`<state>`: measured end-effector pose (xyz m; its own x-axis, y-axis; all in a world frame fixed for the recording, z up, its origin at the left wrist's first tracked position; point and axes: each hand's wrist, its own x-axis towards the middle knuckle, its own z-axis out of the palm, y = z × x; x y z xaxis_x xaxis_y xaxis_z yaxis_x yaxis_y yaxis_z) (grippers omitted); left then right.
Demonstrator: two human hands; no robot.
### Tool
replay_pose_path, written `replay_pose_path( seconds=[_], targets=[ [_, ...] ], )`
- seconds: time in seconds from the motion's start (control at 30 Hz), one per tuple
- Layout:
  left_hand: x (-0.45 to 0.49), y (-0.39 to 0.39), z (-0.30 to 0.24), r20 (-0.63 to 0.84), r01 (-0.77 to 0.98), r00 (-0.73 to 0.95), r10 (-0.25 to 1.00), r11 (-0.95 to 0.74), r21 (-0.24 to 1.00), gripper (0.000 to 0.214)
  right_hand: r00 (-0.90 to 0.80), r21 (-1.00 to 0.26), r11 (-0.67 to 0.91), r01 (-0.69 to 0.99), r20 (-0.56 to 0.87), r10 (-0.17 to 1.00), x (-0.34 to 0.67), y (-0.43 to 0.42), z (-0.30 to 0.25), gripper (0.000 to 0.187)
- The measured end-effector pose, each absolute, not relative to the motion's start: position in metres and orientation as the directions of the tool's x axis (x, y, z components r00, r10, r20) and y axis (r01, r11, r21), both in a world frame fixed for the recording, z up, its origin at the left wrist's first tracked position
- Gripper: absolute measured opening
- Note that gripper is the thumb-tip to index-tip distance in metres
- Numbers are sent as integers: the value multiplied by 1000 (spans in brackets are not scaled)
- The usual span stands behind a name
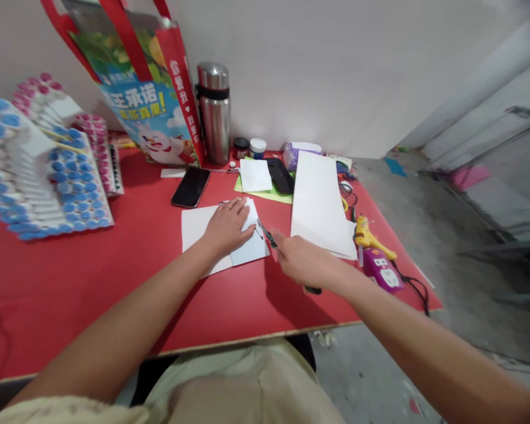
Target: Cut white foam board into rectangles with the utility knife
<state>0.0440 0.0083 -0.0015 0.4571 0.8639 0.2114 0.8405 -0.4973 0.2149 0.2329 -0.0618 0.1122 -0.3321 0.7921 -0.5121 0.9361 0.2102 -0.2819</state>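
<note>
My left hand (230, 224) lies flat, fingers stretched out, on a white sheet (194, 227) and a pale blue card (251, 252) that overlaps it. In my right hand (302, 259) is what looks like a utility knife (271, 238). Its thin grey tip points at the card's right part, by a short dark mark or line. The dark rear end of its handle shows below my palm; my fingers hide most of the rest. From this view I cannot tell whether the tip touches the card.
A folded white sheet (318, 200) lies to the right, near a yellow glue gun (371, 237) and a purple box (382, 271) with a cable. Behind are a phone (191, 187), a steel flask (215, 115) and a shopping bag (159, 112). Blue-and-white paper models (48, 176) stand left.
</note>
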Motion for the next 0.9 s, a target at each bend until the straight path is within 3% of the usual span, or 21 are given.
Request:
replay_pose_path(
  seconds=[0.53,0.9],
  targets=[
    [43,8,0,218,837,488,845,-524,159,53,-258,-153,208,966,-564,784,233,-116,128,51],
    [41,11,-3,198,831,495,846,-528,178,55,-264,-177,199,964,-531,805,244,-148,116,66]
  ],
)
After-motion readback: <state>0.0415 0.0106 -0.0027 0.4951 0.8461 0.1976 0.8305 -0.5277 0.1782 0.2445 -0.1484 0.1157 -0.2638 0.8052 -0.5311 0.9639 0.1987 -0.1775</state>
